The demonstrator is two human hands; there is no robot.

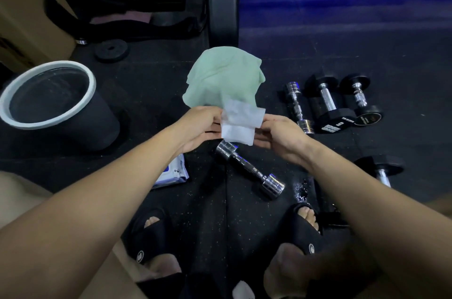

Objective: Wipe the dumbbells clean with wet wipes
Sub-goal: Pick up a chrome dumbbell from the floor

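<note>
Above the chrome dumbbell: both hands are holding one white wet wipe (239, 120) up in the air between them.
Landmark: chrome dumbbell (250, 169) is lying slantwise on the black rubber floor (318, 59), between the person's knees.
Left hand: left hand (201, 127) is pinching the wipe's left edge, fingers curled onto it.
Right hand: right hand (278, 135) is pinching the wipe's right edge, thumb on top.
Wipe: partly folded, hanging loose, not touching the chrome dumbbell under it.
Green cloth: green cloth (223, 76) is lying crumpled on the floor beyond the chrome dumbbell, partly behind the wipe.
Wipe pack: wet wipe pack (173, 171) is sitting just left of the chrome dumbbell, half hidden under the left forearm.
Other dumbbells: second chrome dumbbell (297, 105) and two black-ended dumbbells (342, 103) are lying side by side to the right of and beyond the chrome dumbbell; one more black dumbbell (381, 169) is showing to its right, partly behind the right forearm.
Bin: black bin (61, 105) with a white rim is standing well left of the chrome dumbbell.
Wet patch: wet spot (302, 191) is showing just right of the chrome dumbbell's near end.
Feet: black slides (146, 237) are flanking the floor nearer the camera than the chrome dumbbell.
</note>
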